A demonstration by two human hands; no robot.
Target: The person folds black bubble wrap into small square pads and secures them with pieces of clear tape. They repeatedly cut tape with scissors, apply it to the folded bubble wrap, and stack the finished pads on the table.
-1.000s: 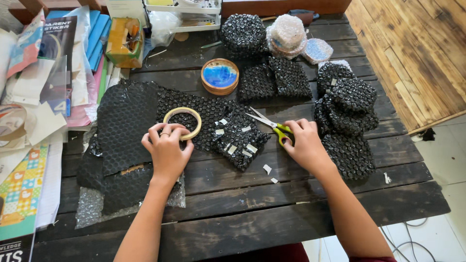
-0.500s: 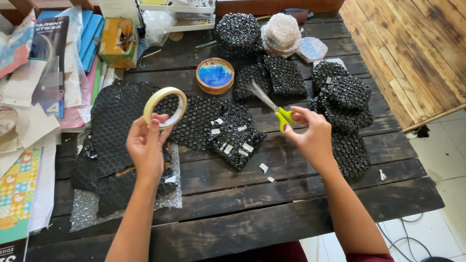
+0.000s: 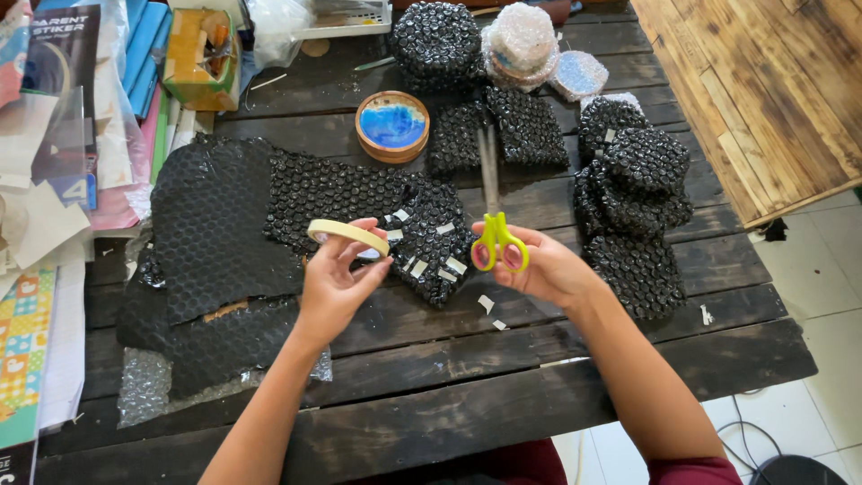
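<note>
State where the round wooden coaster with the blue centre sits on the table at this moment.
In the head view, the round coaster lies on the dark table beyond the hands, left of a wrapped black square, past the scissors.

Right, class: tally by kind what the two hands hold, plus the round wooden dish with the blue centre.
roll of cream tape, left hand: 1
yellow-handled scissors, right hand: 1
round wooden dish with blue centre: 1
Total: 3
</note>
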